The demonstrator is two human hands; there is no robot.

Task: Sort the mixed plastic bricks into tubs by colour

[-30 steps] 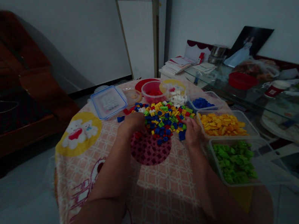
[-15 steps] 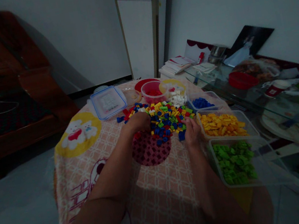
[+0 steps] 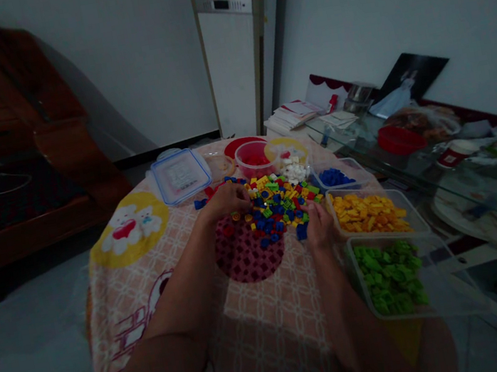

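Note:
A mixed pile of small toy building bricks (image 3: pixel 276 208) in blue, yellow, red and green lies on the patterned tablecloth (image 3: pixel 270 315). At the pile's left side, my left hand (image 3: pixel 228 201) is closed with its fingertips pinched together over the bricks; whatever is between them is hidden. My right hand (image 3: pixel 319 225) rests by the pile's right edge, fingers curled and the thumb and forefinger towards the bricks. I cannot make out what it holds. A blue brick (image 3: pixel 302 231) lies just left of it. White bricks (image 3: pixel 296 171) form a small heap behind the pile.
On the right stand clear boxes of blue bricks (image 3: pixel 335 177), yellow bricks (image 3: pixel 367 213) and green bricks (image 3: pixel 391 279). A round tub (image 3: pixel 256 151) with red pieces and a blue-rimmed lid (image 3: pixel 181 177) are at the back. A cluttered glass table (image 3: pixel 396 155) adjoins the right side.
My left hand has lifted slightly off the pile, and yellow pieces now show below its fingers. My right hand has hardly moved. The view has tilted up a little.

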